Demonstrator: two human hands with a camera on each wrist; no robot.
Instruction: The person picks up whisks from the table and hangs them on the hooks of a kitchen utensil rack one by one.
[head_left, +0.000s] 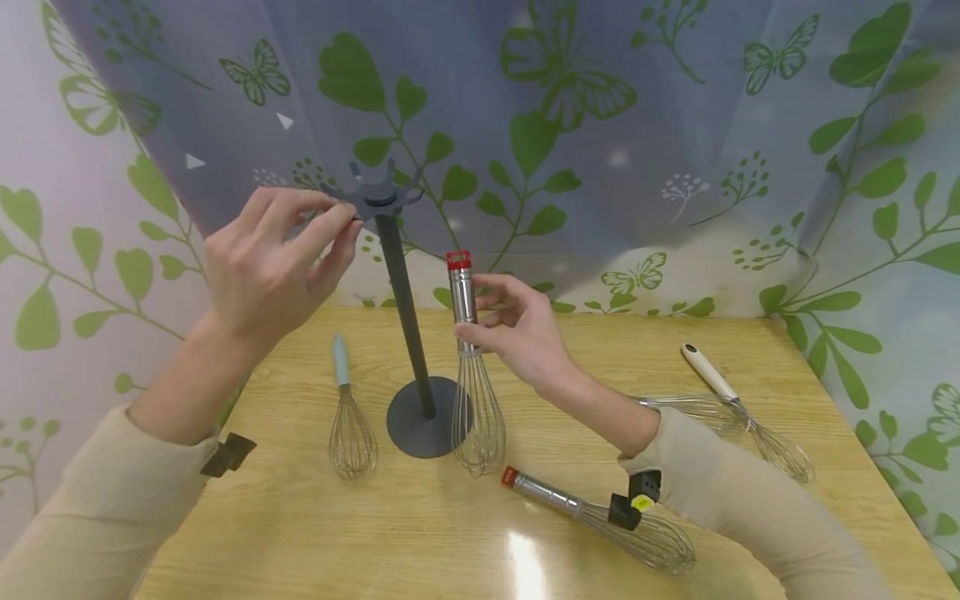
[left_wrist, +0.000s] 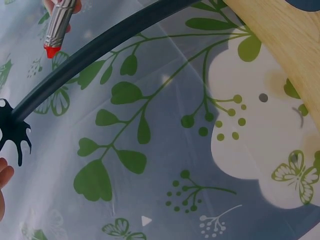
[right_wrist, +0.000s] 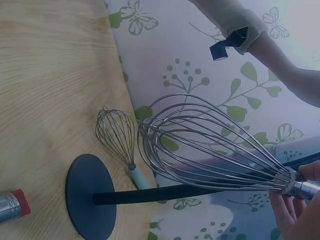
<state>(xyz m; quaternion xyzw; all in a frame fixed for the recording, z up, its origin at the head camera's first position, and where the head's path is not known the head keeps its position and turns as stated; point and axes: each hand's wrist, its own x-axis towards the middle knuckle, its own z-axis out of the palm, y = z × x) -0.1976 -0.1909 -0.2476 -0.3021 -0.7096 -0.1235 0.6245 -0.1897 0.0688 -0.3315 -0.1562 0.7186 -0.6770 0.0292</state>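
A dark utensil stand [head_left: 405, 308] with a round base and a hooked top [head_left: 378, 196] rises from the table. My left hand [head_left: 273, 254] pinches one of its left hooks between thumb and fingers; in the left wrist view only the fingertips [left_wrist: 5, 174] show beside the hooks. In my right hand [head_left: 525, 329] is a balloon whisk [head_left: 480, 408], gripped by its silver handle with the red end up and the wires down. It hangs just right of the stand's pole, apart from the hooks. The right wrist view shows its wire loops [right_wrist: 210, 145] close up.
A whisk with a pale blue handle [head_left: 341, 362] lies left of the base. Another red-ended whisk [head_left: 551, 493] lies in front, partly behind the right wrist camera. At right, a cream-handled whisk [head_left: 708, 371] crosses another wire whisk [head_left: 686, 406]. A patterned curtain [head_left: 675, 125] hangs behind the table.
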